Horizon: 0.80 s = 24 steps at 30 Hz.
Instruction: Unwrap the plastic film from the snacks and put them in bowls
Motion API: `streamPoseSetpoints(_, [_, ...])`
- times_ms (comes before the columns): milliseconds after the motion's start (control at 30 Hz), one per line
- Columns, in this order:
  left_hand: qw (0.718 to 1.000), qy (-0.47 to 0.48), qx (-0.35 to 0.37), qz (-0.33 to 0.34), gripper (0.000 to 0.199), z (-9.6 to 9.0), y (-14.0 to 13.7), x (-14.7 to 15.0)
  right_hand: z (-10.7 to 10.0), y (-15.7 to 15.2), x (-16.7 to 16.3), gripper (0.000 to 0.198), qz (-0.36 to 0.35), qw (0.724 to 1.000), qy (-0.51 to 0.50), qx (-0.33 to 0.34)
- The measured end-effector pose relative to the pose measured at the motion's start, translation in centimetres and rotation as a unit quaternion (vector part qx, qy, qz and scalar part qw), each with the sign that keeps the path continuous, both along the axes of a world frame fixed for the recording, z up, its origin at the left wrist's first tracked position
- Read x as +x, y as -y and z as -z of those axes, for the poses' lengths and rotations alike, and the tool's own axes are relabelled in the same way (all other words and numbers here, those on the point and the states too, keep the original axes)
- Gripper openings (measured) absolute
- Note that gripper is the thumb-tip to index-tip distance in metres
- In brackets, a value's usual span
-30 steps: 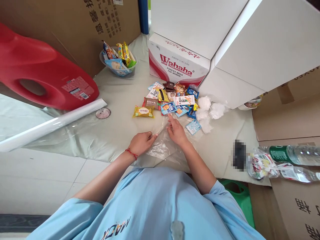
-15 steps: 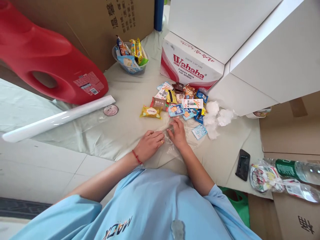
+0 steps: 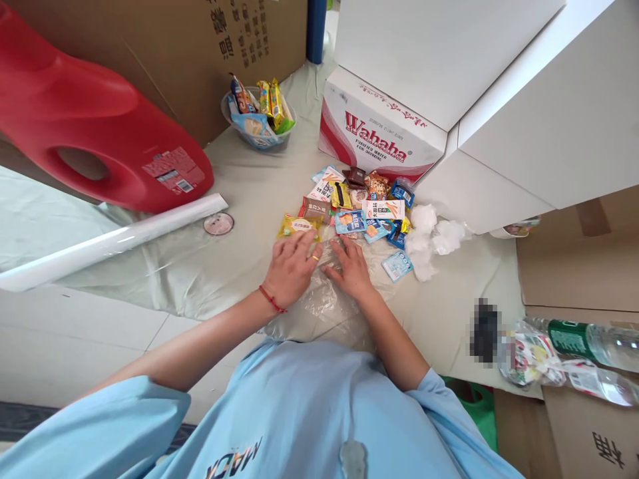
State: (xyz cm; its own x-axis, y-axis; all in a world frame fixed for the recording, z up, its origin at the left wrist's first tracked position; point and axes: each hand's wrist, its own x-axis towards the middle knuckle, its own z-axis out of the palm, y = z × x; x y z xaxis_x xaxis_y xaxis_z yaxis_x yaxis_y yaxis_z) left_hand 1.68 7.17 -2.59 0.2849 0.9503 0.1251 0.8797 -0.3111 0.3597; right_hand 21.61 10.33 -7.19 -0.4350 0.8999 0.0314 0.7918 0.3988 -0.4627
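My left hand (image 3: 290,271), with a ring and a red string bracelet, lies with fingers stretched out, their tips at the lower edge of a yellow snack packet (image 3: 295,225). Whether they touch the packet I cannot tell. My right hand (image 3: 352,270) rests palm down with fingers spread on a thin clear plastic bag (image 3: 324,296), which lies flat between and below both hands. Beyond the fingertips is a pile of wrapped snacks, including a brown packet (image 3: 316,209), blue packets (image 3: 350,221) and a white packet (image 3: 383,209). A light blue packet (image 3: 398,265) lies apart on the right.
Crumpled white plastic (image 3: 424,239) sits right of the pile. Behind stands a Wahaha carton (image 3: 382,130); a snack-filled clear bowl (image 3: 259,136) is back left. A red jug (image 3: 124,120) and white roll (image 3: 114,243) occupy the left. Bottles (image 3: 569,338) lie at right.
My left hand has moved forward and slightly left, from the plastic toward the yellow packet, its fingers straighter. More of the clear bag shows between my hands. My right hand has barely moved.
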Motion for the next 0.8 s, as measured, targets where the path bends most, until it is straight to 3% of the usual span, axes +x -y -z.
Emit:
streamPoseSetpoints(67, [0.992, 0.034, 0.014, 0.119, 0.043, 0.7, -0.2, 0.7, 0.0, 0.1, -0.1, 0.065, -0.002, 1.0, 0.002, 0.001])
streamPoseSetpoints(133, [0.984, 0.038, 0.005, 0.176, 0.043, 1.7, -0.5, 1.1, 0.1, 0.1, -0.1, 0.065, -0.004, 1.0, -0.003, -0.001])
streamPoseSetpoints(267, [0.994, -0.006, -0.025, 0.105, 0.054, 3.9, -0.8, 0.9, 0.3, 0.1, 0.5, 0.068, 0.001, 0.998, -0.06, -0.007])
streamPoseSetpoints(367, [0.994, -0.023, -0.04, 0.096, 0.055, 4.6, -0.2, 0.0, 0.6, 0.4, 1.5, 0.057, 0.036, 0.985, -0.166, -0.041])
streamPoseSetpoints(500, [0.994, -0.03, -0.058, 0.091, 0.054, 4.6, 1.4, -0.2, 0.3, 0.4, 3.7, 0.049, 0.136, 0.916, -0.332, -0.179])
streamPoseSetpoints(600, [0.994, -0.036, -0.075, 0.074, 0.056, 4.4, 2.2, 0.2, -1.1, -1.0, 4.9, 0.045, 0.165, 0.873, -0.372, -0.27])
streamPoseSetpoints(633, [0.994, -0.039, -0.078, 0.068, 0.056, 4.4, 2.2, 0.3, -1.7, -1.9, 4.8, 0.042, 0.16, 0.876, -0.361, -0.276])
streamPoseSetpoints(700, [0.994, -0.044, -0.08, 0.063, 0.057, 4.4, 2.2, 0.4, -2.9, -4.1, 3.9, 0.034, 0.13, 0.913, -0.303, -0.239])
streamPoseSetpoints(800, [0.994, -0.048, -0.074, 0.071, 0.057, 4.4, 2.1, 0.4, -4.2, -7.7, 0.6, 0.03, 0.046, 0.983, -0.152, -0.094])
